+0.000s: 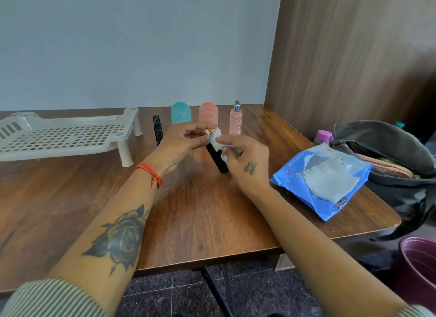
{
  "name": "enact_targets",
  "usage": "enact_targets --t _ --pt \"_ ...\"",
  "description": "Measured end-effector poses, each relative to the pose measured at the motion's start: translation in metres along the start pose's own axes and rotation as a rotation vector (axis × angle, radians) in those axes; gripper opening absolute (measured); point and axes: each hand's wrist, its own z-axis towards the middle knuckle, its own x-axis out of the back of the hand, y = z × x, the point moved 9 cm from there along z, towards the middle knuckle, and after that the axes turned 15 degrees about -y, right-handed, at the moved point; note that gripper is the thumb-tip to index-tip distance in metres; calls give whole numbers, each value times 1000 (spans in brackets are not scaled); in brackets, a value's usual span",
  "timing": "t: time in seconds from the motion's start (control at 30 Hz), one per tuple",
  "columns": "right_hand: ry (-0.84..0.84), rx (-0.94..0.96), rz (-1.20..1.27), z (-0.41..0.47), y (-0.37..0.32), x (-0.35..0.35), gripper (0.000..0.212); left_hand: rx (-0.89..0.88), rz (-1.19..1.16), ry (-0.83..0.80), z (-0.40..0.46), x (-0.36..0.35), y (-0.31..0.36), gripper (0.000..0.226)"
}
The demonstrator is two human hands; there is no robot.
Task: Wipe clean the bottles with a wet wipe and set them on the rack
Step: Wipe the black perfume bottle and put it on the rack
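Observation:
A black bottle with a gold top is tilted above the middle of the table, between both hands. My left hand pinches its upper end. My right hand grips a white wet wipe pressed against the bottle's upper part. The white slotted rack stands at the back left with nothing on it. Along the back stand a thin black bottle, a teal bottle, a coral bottle and a pink spray bottle.
A blue wet-wipe pack lies open at the right of the wooden table, a wipe sticking out. A black bag and a purple-capped bottle sit past the table's right edge. A maroon bin stands on the floor.

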Motion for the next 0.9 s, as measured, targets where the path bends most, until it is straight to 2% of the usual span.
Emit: enact_targets --t 0.1,0.23,0.27,0.37,0.43,0.5,0.57,0.63,0.7,0.8,0.9 --pt "-59 84 -70 0 -8 -9 22 -2 -5 27 -1 3 1 26" --pt "-83 -146 25 3 18 -5 22 15 -1 44 -2 4 1 26" --pt "-48 -138 25 3 17 -2 22 14 2 43 -2 4 2 26" --pt "-40 83 -54 0 -8 -4 23 6 0 38 -2 3 3 26" --pt "-75 129 -91 0 -12 -10 24 6 0 36 -3 2 3 26" --pt "-82 55 -67 3 -3 -11 25 6 3 34 -3 1 4 26" --pt "-95 -103 -27 6 14 -10 24 9 0 42 -3 2 4 26" --pt "-43 -199 13 4 25 -2 23 21 3 54 -3 3 3 26" --pt "27 -89 -14 2 12 5 25 19 8 47 -3 2 4 26" --pt "-68 159 -144 -1 -16 -10 25 -2 -11 52 -5 2 6 26" --pt "-136 231 -174 -3 -22 -16 22 -5 5 74 -6 6 7 27"
